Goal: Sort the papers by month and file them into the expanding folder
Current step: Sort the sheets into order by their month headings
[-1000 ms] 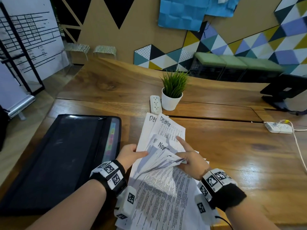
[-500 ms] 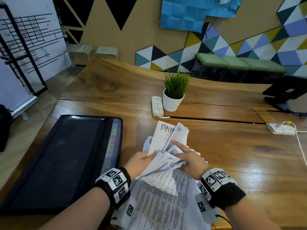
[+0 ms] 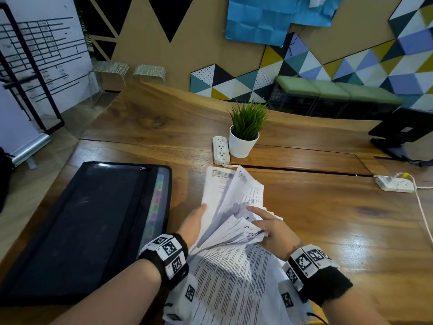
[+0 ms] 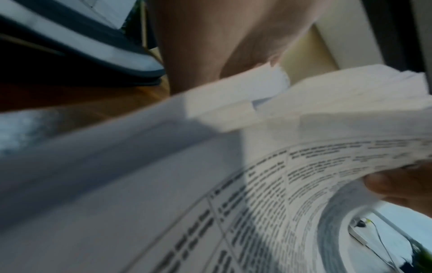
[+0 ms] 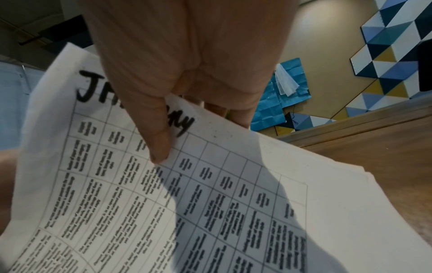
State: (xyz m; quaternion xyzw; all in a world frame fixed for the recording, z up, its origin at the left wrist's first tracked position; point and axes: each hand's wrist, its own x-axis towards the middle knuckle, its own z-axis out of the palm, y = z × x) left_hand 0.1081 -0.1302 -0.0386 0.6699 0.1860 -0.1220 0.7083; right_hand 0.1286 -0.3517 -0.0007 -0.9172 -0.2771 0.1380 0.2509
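Observation:
A stack of printed papers lies on the wooden table in front of me, its upper sheets lifted and fanned. The rearmost lifted sheet reads "December". My left hand holds the lifted sheets at their left edge; the left wrist view shows its palm against blurred paper. My right hand grips a bundle of fanned sheets, index finger stretched into the fan. In the right wrist view its thumb presses on a sheet headed "January". The black expanding folder lies at the left, coloured tabs showing.
A potted plant and a white power strip stand just behind the papers. A second power strip with a cord lies at the right. A black monitor stand sits at the far right.
More sheets have been flipped up and back; the "November" heading no longer shows. My left hand has slid up along the lifted sheets' left edge. The right hand stays on the fan.

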